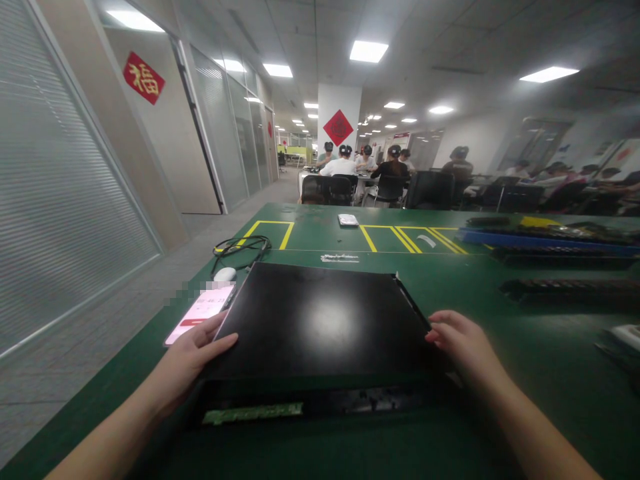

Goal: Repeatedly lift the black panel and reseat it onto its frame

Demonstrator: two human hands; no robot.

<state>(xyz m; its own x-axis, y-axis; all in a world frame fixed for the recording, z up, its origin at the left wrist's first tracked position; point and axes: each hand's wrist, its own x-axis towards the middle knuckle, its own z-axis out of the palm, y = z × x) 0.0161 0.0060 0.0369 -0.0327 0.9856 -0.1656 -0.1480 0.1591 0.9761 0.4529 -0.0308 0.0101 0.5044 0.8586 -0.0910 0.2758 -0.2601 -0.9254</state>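
Observation:
A flat, glossy black panel point(320, 320), which looks like a display screen, is in front of me over the green table, reflecting a bright spot of light. My left hand point(200, 343) grips its left edge, thumb on top and fingers at the side and partly hidden. At the right edge, my right hand point(455, 337) has its fingertips closed on the rim. Along the near side runs a dark strip with a green circuit board point(253, 413) showing at the left. Whether the panel rests on the table or is slightly raised, I cannot tell.
A lit phone point(203, 312), a white mouse point(225, 274) and a coiled black cable point(243, 248) lie at the left. Farther back is a small silver box point(348, 220). Long black strips point(565, 288) and a blue tray point(550, 241) lie at the right. People sit beyond.

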